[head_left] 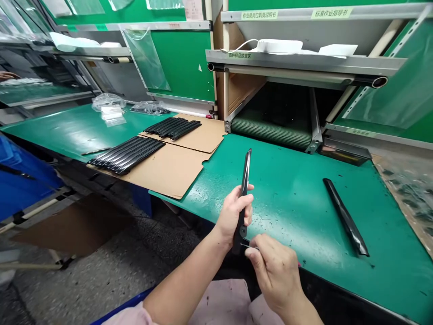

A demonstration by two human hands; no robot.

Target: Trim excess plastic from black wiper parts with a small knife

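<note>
My left hand is wrapped round the middle of a long glossy black plastic strip, which points up and away over the table's front edge. At its lower end, my right hand is closed on a slim tool with a thin metal glint at its tip. That tip is at or very near the strip's edge; the fingers hide most of the tool. A second black plastic strip lies on the green table to the right, apart from both hands.
Two groups of black strips lie on cardboard sheets at the left. A conveyor belt opens at the back beneath a metal shelf. Clear bags rest far left. A dark tray and a bag of small parts are at right.
</note>
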